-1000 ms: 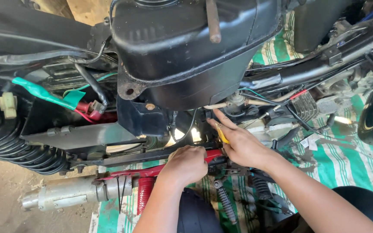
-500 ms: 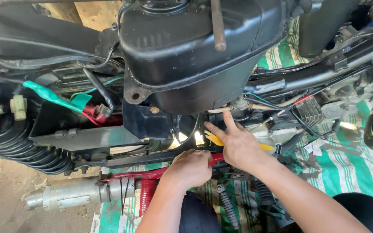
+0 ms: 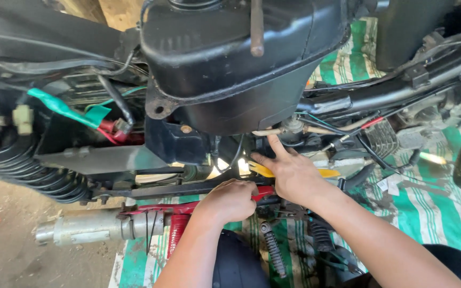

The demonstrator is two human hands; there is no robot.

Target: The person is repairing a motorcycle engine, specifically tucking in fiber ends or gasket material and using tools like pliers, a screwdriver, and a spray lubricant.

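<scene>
Left hand (image 3: 229, 200) clenched in a fist around the red tubular metal frame bar (image 3: 188, 208) that runs low under the stripped motorcycle; right hand (image 3: 289, 173) just beside it, palm curled over a yellow-handled tool (image 3: 262, 169) — whether that grip is firm cannot be told — with index finger and thumb stretched up toward the pale hose fitting (image 3: 289, 128) at the base of the glossy black plastic tank (image 3: 230, 64). Outward lie loose black and red wires (image 3: 348, 128), a finned grey regulator block (image 3: 380, 140), a green-taped cable (image 3: 60, 106) and a ribbed black rubber fork boot (image 3: 33, 170); below, a dull silver exhaust pipe (image 3: 97, 228) and a green-and-white striped ground sheet (image 3: 428, 213). Judged risks: the extended fingers work in a tight, shadowed gap, so a slip of the tool could nick the wires or the hose; a hard pull on the bar could jolt the frame — pinching the fingers against the tank's bracket.
</scene>
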